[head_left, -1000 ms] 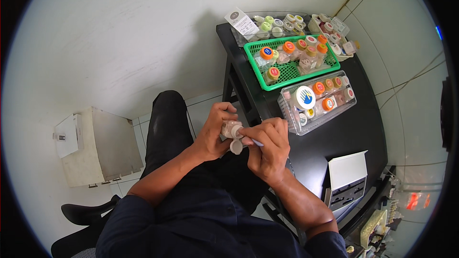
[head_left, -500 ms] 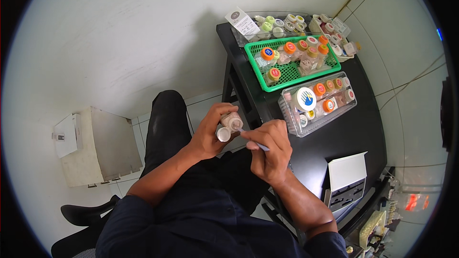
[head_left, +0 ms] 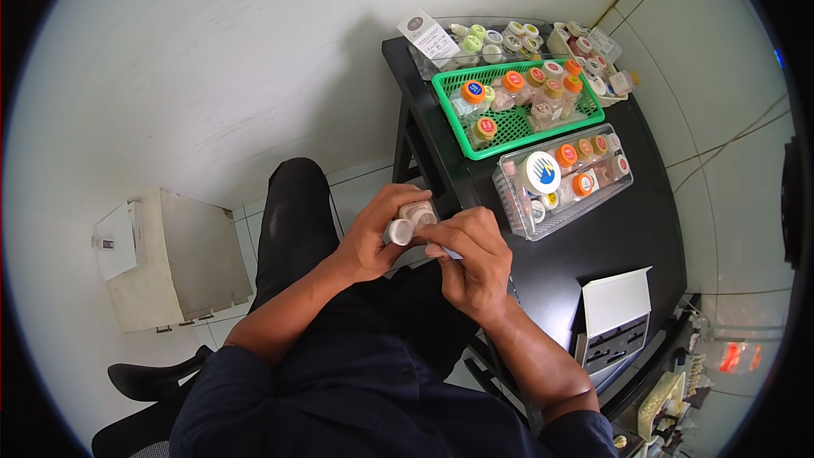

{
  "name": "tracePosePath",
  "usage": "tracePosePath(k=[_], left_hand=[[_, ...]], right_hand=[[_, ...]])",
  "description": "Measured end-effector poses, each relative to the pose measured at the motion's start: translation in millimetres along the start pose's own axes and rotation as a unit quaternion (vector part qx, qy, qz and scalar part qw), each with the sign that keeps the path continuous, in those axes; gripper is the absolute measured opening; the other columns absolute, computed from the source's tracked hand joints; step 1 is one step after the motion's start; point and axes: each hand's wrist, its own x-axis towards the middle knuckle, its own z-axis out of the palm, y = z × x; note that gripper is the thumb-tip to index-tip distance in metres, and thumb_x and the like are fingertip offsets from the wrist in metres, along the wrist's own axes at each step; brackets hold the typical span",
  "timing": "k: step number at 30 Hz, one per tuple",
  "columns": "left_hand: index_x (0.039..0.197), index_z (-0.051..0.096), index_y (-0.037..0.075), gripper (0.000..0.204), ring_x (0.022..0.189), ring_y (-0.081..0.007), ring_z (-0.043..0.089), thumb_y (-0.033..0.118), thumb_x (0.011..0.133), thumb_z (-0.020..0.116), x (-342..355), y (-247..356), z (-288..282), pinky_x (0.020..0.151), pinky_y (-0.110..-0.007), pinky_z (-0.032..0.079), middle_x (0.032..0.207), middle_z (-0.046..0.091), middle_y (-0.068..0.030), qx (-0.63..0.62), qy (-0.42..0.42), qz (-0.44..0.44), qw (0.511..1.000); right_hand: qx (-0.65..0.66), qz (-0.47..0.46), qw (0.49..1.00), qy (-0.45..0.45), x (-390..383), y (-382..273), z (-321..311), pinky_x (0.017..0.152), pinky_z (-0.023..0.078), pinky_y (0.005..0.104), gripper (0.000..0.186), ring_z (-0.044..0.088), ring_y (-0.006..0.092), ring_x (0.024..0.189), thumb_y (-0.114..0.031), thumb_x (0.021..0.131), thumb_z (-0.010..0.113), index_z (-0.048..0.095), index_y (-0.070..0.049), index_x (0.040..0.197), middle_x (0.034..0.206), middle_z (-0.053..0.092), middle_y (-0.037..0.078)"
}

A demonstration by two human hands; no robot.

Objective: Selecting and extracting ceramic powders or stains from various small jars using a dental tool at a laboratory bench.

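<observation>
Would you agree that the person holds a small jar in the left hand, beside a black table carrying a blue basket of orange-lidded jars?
Not quite: in the head view the basket is green, not blue. The left hand does hold a small jar beside the black table, and the basket carries orange-lidded jars.

the bench point(head_left: 610, 237) is black and plain. on it, a bright green mesh basket point(head_left: 509, 123) holds clear jars with orange lids point(head_left: 513, 80), some carrying a small blue label. the clear plastic tray point(head_left: 564, 182) beside it holds more orange-lidded jars and one large white lid with a blue mark point(head_left: 543, 172). a clear box at the far edge holds small pots with pale green and white caps point(head_left: 487, 34). a white box point(head_left: 617, 304) sits near the bench's near end. the small jar point(head_left: 411, 219) between the hands is pale beige with a white lid. the person's shirt point(head_left: 356, 407) is dark navy, the trousers point(head_left: 297, 203) black. the floor point(head_left: 170, 59) is off-white; a cream cabinet point(head_left: 165, 259) stands on it.
</observation>
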Motion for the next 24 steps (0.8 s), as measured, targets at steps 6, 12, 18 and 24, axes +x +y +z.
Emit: tracePosePath(k=[6,12,18,24], left_hand=[[0.155,0.055,0.005,0.067,0.124,-0.0319,0.066,-0.003,0.093,0.08,-6.5,-5.4,1.4,0.107,-0.04,0.052,0.137,0.063,-0.0162,-0.057,-0.047,-0.053,0.996],[0.154,0.045,0.007,0.069,0.109,-0.0207,0.069,0.001,0.095,0.082,-6.7,4.7,1.1,0.095,-0.037,0.057,0.122,0.067,-0.0084,-0.099,-0.072,-0.09,0.988],[0.132,0.045,0.006,0.064,0.088,-0.0204,0.074,0.01,0.089,0.092,-12.2,-4.7,9.3,0.076,-0.036,0.059,0.1,0.071,-0.0082,-0.057,0.004,-0.143,0.988],[0.131,0.051,0.006,0.056,0.101,-0.012,0.07,0.006,0.089,0.089,-4.9,4.4,4.0,0.082,-0.03,0.056,0.117,0.072,-0.0068,-0.049,-0.01,-0.18,0.982]], right_hand=[[-0.073,0.024,0.997,0.003,-5.8,5.4,-1.8,0.078,0.044,0.0403,0.014,0.061,0.0272,0.082,-0.005,0.089,0.08,0.078,-0.007,0.102,0.091,0.071,0.005],[0.009,0.0,1.0,0.017,-1.2,0.1,-5.0,0.077,0.044,0.0397,0.01,0.059,0.0282,0.08,-0.002,0.092,0.079,0.078,-0.007,0.101,0.088,0.07,0.006],[-0.015,0.008,1.0,0.004,2.8,-0.6,-4.3,0.078,0.045,0.0397,0.01,0.06,0.0286,0.081,-0.001,0.093,0.078,0.078,-0.006,0.102,0.088,0.07,0.007],[0.024,0.028,0.999,0.022,-3.9,2.7,-0.7,0.076,0.046,0.04,0.015,0.061,0.0304,0.082,0.0,0.091,0.078,0.078,-0.004,0.105,0.089,0.07,0.008]])
